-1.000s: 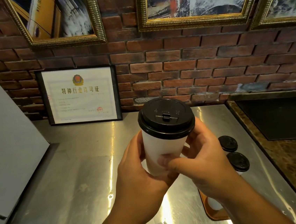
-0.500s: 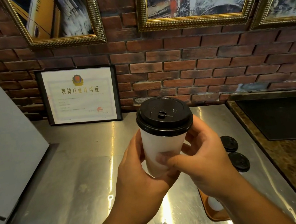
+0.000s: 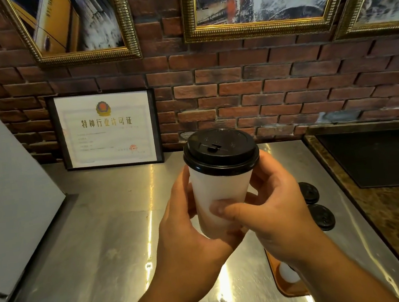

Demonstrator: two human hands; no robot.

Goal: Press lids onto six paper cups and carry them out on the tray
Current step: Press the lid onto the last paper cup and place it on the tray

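Note:
A white paper cup [image 3: 219,193] with a black lid [image 3: 220,151] on it is held upright above the steel counter. My left hand [image 3: 189,230] grips the cup's lower part from the left. My right hand [image 3: 271,207] wraps round it from the right, its thumb across the front. Behind my right hand, two more black-lidded cups [image 3: 308,192] [image 3: 323,216] stand on an orange tray [image 3: 281,287]. My right arm hides most of the tray.
The steel counter [image 3: 104,234] runs back to a brick wall. A framed certificate [image 3: 107,128] leans on the wall. A white box [image 3: 7,203] stands at the left. At the right lies a dark stone surface with a black panel [image 3: 378,156].
The cup has turned a little in my hands, so the lid's sip tab has shifted leftwards. Both hands keep their hold.

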